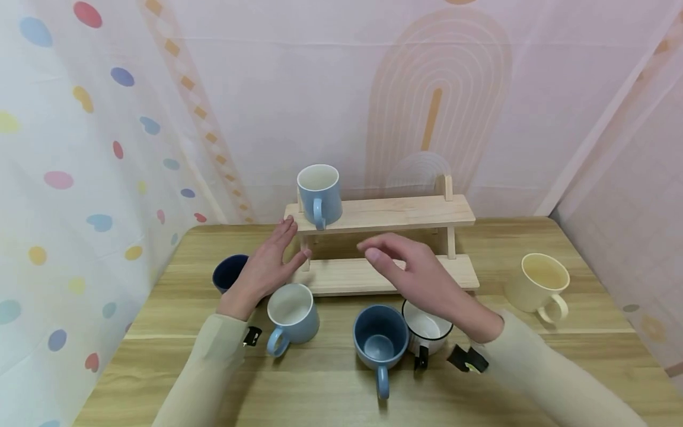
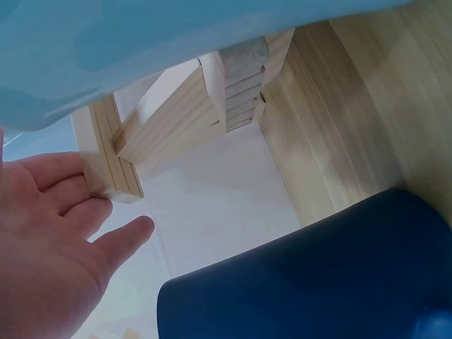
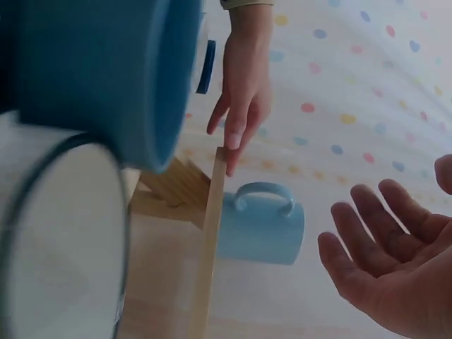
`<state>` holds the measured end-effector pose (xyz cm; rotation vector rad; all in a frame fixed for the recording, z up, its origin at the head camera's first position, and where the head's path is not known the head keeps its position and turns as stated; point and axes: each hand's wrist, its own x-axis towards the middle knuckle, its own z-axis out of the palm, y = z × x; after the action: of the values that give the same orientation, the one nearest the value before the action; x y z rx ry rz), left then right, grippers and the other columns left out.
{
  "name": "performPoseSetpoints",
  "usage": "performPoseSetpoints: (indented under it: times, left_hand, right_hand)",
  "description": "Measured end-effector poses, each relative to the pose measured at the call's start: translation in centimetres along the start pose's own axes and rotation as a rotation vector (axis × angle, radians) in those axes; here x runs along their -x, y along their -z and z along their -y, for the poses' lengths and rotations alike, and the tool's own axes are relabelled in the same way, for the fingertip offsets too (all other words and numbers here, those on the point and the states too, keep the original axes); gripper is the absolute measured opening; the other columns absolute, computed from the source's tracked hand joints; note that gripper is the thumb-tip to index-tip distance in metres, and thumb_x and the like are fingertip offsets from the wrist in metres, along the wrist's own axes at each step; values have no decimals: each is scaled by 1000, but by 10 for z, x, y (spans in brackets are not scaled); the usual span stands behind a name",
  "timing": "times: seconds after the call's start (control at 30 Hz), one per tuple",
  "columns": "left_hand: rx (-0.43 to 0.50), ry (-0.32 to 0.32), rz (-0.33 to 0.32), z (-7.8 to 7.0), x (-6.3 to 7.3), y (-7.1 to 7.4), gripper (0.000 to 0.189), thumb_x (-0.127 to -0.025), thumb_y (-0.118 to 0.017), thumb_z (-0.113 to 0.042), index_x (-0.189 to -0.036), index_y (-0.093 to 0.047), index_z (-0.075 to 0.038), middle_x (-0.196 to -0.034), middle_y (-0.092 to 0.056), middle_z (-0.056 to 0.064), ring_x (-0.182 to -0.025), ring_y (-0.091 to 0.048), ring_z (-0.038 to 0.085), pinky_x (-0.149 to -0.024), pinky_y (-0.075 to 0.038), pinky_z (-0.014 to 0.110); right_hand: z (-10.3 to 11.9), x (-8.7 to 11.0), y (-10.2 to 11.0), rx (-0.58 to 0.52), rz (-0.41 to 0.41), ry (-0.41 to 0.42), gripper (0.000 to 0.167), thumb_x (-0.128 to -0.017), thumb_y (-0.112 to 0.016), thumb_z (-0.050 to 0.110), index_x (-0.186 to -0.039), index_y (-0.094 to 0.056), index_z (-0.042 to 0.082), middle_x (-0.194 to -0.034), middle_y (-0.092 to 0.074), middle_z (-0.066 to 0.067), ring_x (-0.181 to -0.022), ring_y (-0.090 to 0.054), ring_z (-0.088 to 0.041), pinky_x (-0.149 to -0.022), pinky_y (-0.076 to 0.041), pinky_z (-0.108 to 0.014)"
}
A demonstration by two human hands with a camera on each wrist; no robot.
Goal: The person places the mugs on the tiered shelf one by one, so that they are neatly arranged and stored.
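Note:
At the left end of a two-tier wooden shelf (image 1: pixel 395 213), my left hand (image 1: pixel 264 270) touches the upper board's edge with extended fingers, thumb held apart. A light blue mug (image 1: pixel 326 201) stands on that board just beyond the fingertips, handle toward me. My right hand (image 1: pixel 421 273) hovers in front of the lower board, fingers loosely bent and nothing in them. Below it on the table are a blue mug (image 1: pixel 380 344) and a white mug with a black rim (image 1: pixel 427 329), side by side. A second light blue mug (image 1: pixel 301 325) stands near my left wrist.
A navy mug (image 1: pixel 226 273) stands left of the shelf, partly hidden by my left hand. On the right side of the wooden table (image 1: pixel 533 373) is a cream mug (image 1: pixel 525 287). Patterned curtains (image 1: pixel 299 89) hang behind and beside the table.

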<state>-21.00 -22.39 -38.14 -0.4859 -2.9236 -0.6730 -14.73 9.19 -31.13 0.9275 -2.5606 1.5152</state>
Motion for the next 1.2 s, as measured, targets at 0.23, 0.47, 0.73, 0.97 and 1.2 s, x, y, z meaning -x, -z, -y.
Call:
performPoseSetpoints:
  times: [0.23,0.47,0.73,0.97,1.2]
  left_hand:
    - [-8,16,6,-2,6,4,82,-104,-55,-54,-160,-31,1,-171,-18,13,-158,-16,32,-122,-26,57]
    - [-13,8,-11,0,11,7,80,-105,-54,-51,-160,-32,2,-171,-20,15,-157,-18,35,-121,-27,59]
    - [-11,3,-9,-1,14,7,79,-105,-54,-51,-160,-32,2,-171,-20,15,-157,-18,34,-121,-27,58]
    - [-5,-4,-14,0,15,9,77,-106,-53,-49,-159,-33,3,-170,-21,15,-157,-18,34,-121,-26,58]
    - [-9,-3,-11,4,16,9,77,-106,-55,-47,-159,-33,4,-170,-21,16,-157,-17,34,-121,-26,59]
  right_hand:
    - [-13,42,8,8,0,19,25,-109,-56,27,-126,-71,18,-122,-72,6,-114,-67,-13,-96,-56,-41]
    - [-26,73,17,13,-5,-23,23,-108,-56,19,-124,-72,18,-117,-73,11,-113,-68,-13,-96,-55,-36]
    - [-42,102,30,28,51,-1,28,-107,-54,9,-123,-74,21,-120,-73,12,-117,-66,-12,-99,-52,-30]
    - [-60,121,39,-78,124,87,33,-104,-51,-5,-117,-74,14,-111,-76,4,-104,-72,-14,-91,-56,-27]
    - [-85,137,43,-165,261,118,40,-103,-45,-10,-116,-75,12,-110,-78,-5,-105,-72,-16,-88,-59,-30]
